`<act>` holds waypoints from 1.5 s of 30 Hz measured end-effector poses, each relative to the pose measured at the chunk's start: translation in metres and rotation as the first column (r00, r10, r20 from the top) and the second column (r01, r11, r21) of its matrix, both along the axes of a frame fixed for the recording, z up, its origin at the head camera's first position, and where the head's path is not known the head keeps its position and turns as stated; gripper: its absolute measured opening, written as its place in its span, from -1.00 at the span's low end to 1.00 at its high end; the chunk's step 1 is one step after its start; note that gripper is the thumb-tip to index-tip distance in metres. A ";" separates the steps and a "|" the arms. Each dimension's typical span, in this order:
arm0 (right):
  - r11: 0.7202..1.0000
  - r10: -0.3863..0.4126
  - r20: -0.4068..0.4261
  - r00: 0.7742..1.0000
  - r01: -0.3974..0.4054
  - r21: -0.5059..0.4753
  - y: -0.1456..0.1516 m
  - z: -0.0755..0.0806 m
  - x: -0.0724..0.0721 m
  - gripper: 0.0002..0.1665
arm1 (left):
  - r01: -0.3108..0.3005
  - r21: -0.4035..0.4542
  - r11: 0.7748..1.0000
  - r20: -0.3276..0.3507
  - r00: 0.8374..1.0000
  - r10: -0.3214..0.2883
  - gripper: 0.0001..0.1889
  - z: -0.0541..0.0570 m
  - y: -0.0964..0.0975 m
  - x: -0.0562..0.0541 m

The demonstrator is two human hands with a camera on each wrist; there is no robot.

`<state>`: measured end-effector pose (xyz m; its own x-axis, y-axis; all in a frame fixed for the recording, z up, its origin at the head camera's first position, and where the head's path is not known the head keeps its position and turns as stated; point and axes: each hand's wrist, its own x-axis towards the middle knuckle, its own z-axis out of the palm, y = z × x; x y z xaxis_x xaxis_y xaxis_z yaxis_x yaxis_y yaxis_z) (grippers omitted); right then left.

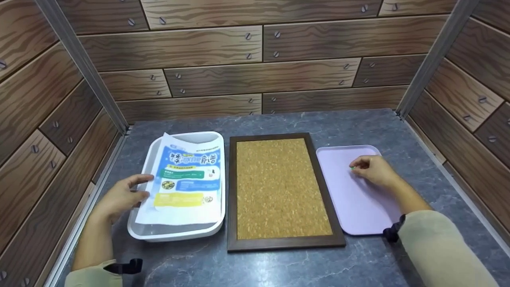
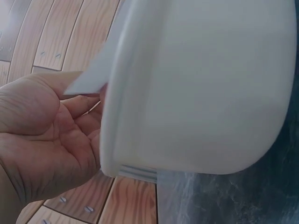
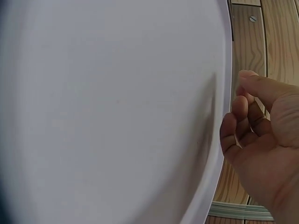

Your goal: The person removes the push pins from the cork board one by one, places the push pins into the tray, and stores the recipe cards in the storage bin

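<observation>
- Nearest the head camera, two pale sleeves: left sleeve [image 1: 93, 277] at the bottom edge with a dark strap at the wrist, right sleeve [image 1: 442, 249] at the lower right, also strapped.
- Left hand [image 1: 121, 197] at the left rim of a white tray [image 1: 139, 231], thumb over the near-left edge of a printed leaflet [image 1: 185, 179], fingers beneath it; loosely curled round the paper's edge rather than clenched.
- In the left wrist view, same left hand [image 2: 42, 135] just beside the white tray [image 2: 196, 93], palm toward the tray wall, a corner of the leaflet [image 2: 88, 79] poking out above the fingers.
- Leaflet lying in the white tray, blue and white with green and yellow panels, far corner propped on the tray's far rim.
- Right hand [image 1: 374, 170] over the far part of a lilac tray [image 1: 358, 211], fingers curled, tips pinched on a tiny green thing [image 1: 352, 168]; too small to identify.
- In the right wrist view, right hand [image 3: 264, 140] by the rim of the lilac tray [image 3: 117, 112], fingers bent in toward the thumb; pinched item not visible here.
- Between the two trays, a cork board [image 1: 281, 187] in a dark wooden frame, flat on the table, close beside both.
- All on a grey marbled tabletop [image 1: 279, 267], enclosed by wood-plank walls [image 1: 255, 59].
</observation>
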<state>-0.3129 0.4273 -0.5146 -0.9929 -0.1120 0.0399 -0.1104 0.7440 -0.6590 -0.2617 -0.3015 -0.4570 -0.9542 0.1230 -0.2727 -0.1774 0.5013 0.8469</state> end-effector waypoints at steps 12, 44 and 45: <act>0.998 0.059 -0.008 0.998 -0.059 0.036 0.000 -0.003 -0.001 -0.90 | 0.031 -0.003 1.000 -0.028 0.999 -0.031 -0.34 -0.005 -0.001 0.001; 0.997 0.059 0.112 0.992 -0.065 0.049 0.006 0.000 0.005 -0.77 | -0.033 -0.084 0.996 -0.074 0.997 0.027 -0.39 -0.005 0.010 0.002; 0.997 0.061 0.117 0.991 -0.066 0.043 0.007 0.000 0.006 -0.76 | -0.032 -0.082 0.996 -0.072 0.997 0.026 -0.39 -0.005 0.011 0.002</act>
<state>-0.3074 0.4342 -0.5143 -0.9814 -0.1739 -0.0809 -0.0837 0.7680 -0.6350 -0.2600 -0.2905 -0.4616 -0.9744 0.0747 -0.2121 -0.1338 0.5657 0.8137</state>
